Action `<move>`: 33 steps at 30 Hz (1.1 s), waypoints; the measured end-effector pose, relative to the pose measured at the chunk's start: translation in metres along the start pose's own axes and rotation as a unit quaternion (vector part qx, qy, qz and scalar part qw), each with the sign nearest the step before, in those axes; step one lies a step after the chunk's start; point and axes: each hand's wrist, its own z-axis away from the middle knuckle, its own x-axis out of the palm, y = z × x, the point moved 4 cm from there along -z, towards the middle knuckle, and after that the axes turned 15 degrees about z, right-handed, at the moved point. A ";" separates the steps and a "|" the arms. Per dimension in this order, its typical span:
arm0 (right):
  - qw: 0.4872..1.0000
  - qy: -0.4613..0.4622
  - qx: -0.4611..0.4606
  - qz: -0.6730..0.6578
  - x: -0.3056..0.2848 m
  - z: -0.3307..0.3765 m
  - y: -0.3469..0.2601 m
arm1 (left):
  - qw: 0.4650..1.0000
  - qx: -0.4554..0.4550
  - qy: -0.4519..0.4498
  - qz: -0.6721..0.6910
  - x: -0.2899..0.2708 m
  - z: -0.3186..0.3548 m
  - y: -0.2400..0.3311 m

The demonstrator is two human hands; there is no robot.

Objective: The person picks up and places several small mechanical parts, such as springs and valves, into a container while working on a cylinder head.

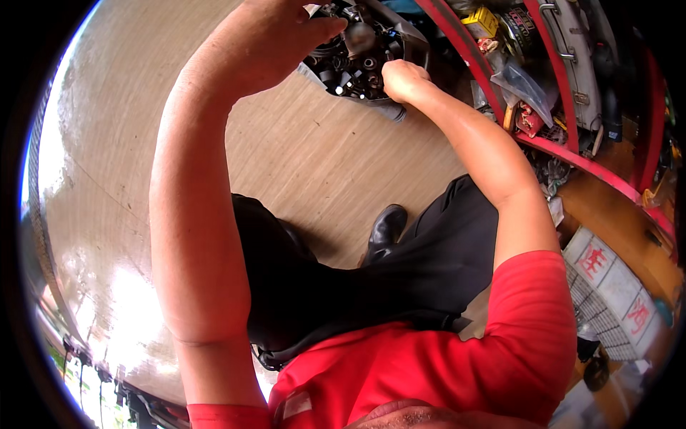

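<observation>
A grey container (420, 51) full of small, mostly black parts (350, 71) sits on the floor at the top of the view. My left hand (289, 27) is over its left side, thumb stretched out across the parts and apart from the fingers, which the picture's upper edge mostly cuts off. At the container's right side is my right hand (406, 80), closed, its fingers curled inward over the parts. Whatever it may grip is hidden. Among the black pieces lie ring-shaped ones and a larger, rounded greyish one (359, 39).
Red metal rack bars (564, 152) run along the right. Behind them are a yellow box (481, 23), a clear plastic bag (525, 89) and a grey hard case (582, 71). A white board with red markings (614, 275) leans lower right. My black shoe (388, 227) stands on the brown floor (307, 154).
</observation>
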 end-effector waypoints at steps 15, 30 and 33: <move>0.990 0.102 -0.023 -0.097 -0.036 -0.012 0.038 | 1.000 0.008 0.005 0.019 -0.004 0.003 -0.001; 0.994 -0.083 -0.041 -0.052 -0.005 -0.007 -0.009 | 1.000 0.004 0.012 -0.009 -0.006 0.006 0.002; 0.996 -0.021 -0.071 -0.042 -0.006 -0.018 0.010 | 0.997 0.065 0.029 -0.033 -0.004 0.022 0.018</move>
